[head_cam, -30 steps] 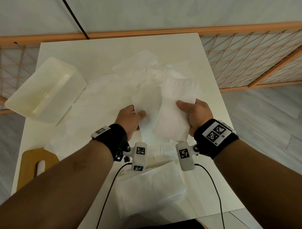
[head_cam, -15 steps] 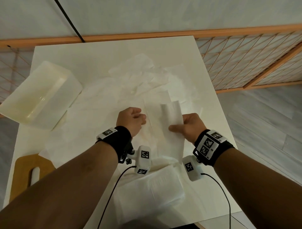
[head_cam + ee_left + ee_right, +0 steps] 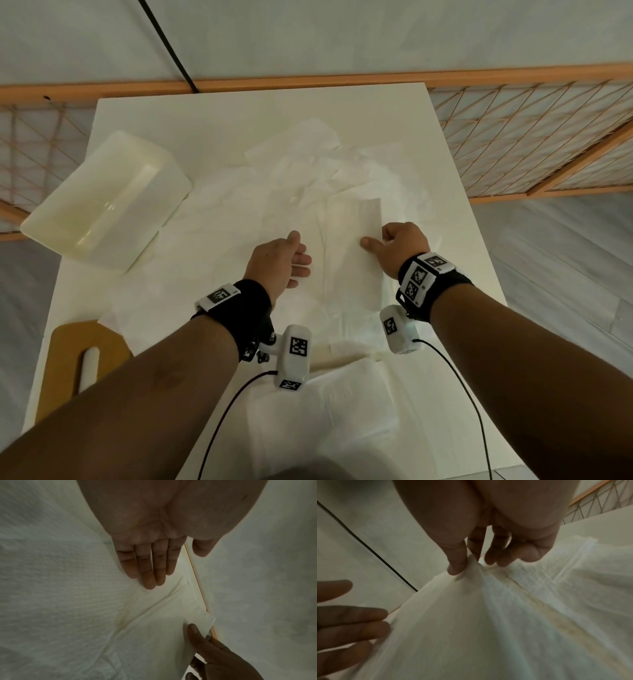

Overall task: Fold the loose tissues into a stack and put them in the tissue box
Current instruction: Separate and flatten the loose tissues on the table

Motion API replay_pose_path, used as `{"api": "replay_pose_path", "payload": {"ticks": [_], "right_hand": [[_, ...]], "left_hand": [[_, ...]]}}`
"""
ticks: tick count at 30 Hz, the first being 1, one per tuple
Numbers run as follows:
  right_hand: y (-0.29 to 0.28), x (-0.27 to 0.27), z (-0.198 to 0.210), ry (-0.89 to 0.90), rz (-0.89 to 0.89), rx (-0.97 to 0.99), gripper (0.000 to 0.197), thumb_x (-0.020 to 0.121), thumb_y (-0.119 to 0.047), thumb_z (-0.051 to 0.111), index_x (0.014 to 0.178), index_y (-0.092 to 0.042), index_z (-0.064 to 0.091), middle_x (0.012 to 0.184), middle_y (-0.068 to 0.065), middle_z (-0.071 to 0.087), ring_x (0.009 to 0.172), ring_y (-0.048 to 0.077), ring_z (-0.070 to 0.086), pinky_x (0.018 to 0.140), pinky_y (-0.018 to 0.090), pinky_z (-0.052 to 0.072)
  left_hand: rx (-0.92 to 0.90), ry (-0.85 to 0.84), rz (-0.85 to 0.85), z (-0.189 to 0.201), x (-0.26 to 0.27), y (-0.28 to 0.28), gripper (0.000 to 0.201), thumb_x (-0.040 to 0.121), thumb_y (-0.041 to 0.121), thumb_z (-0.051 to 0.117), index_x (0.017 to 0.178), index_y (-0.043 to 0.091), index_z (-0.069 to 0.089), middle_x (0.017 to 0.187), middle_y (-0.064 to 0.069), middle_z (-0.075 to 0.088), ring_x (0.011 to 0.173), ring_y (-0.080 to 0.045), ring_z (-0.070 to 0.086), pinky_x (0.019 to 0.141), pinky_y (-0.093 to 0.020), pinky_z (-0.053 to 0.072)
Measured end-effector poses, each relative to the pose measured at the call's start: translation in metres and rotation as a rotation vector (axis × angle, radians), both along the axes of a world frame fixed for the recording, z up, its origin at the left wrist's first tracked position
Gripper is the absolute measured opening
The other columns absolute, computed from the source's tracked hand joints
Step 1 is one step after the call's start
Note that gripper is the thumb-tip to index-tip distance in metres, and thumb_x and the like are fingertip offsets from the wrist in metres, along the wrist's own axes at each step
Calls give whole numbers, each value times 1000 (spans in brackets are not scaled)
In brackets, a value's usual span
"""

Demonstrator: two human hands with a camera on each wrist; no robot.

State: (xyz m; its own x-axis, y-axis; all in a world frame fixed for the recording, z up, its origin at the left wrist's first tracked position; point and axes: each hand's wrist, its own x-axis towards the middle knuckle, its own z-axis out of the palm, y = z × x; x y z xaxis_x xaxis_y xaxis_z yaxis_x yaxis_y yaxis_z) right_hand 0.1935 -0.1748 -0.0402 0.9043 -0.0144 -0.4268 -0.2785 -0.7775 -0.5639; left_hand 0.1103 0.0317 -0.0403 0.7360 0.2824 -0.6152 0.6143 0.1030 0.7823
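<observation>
A white tissue [image 3: 352, 260] lies folded over the pile of loose tissues [image 3: 308, 171] mid-table. My right hand [image 3: 373, 241] pinches its right edge between thumb and fingers; the right wrist view shows that pinch [image 3: 471, 563] on the tissue [image 3: 488, 615]. My left hand [image 3: 301, 263] is open, its straight fingers [image 3: 149, 574] at the left side of the tissue [image 3: 154, 635], holding nothing. A stack of folded tissues [image 3: 329, 411] sits near the table's front edge. The cream tissue box [image 3: 106, 202] stands open at the far left.
A wooden lid with a slot [image 3: 82, 363] lies at the front left corner. More loose tissues [image 3: 212, 246] spread between the box and my hands. The white table [image 3: 239, 113] ends at an orange rail and netting [image 3: 531, 137] behind and to the right.
The tissue held up by both hands has come down onto the pile. My left hand let go and straightened its fingers; my right hand kept its pinch and moved right.
</observation>
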Motion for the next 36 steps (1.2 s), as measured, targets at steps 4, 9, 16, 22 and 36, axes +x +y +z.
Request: {"api": "replay_pose_path", "payload": {"ticks": [4,9,16,22,36], "right_hand": [[7,1,4,0,66,-47,30,97,-32,67,103,-3,65,102,4,63,97,28,64,82,33,50],[6,-4,11,-24,33,7,23,94,-25,69,96,-2,72,95,11,72,93,32,69,74,33,58],[7,-25,34,56,-185,768,10,79,3,77,81,-7,79,92,19,77,91,43,74,88,57,59],[12,-33,42,179,-368,913,7,77,12,66,83,9,65,87,23,67,79,40,65,80,50,58],[10,-51,9,313,-388,696,21,93,-9,62,108,4,68,107,24,74,98,44,72,88,61,58]], "left_hand": [[22,4,2,-1,-7,4,38,104,39,51,102,8,71,97,-10,78,82,-24,72,75,-37,51],[38,-8,6,2,-9,3,27,100,33,60,93,11,72,94,-7,77,82,-20,70,73,-35,50],[-59,-124,-57,23,0,-10,54,70,60,75,103,17,68,107,-2,72,99,-20,66,85,-37,52],[-350,-71,29,33,9,-15,38,99,39,62,113,4,68,112,-19,73,104,-41,68,97,-48,51],[-134,-1,109,14,-4,-25,15,99,7,61,94,16,72,94,-8,75,79,-26,67,74,-43,59]]}}
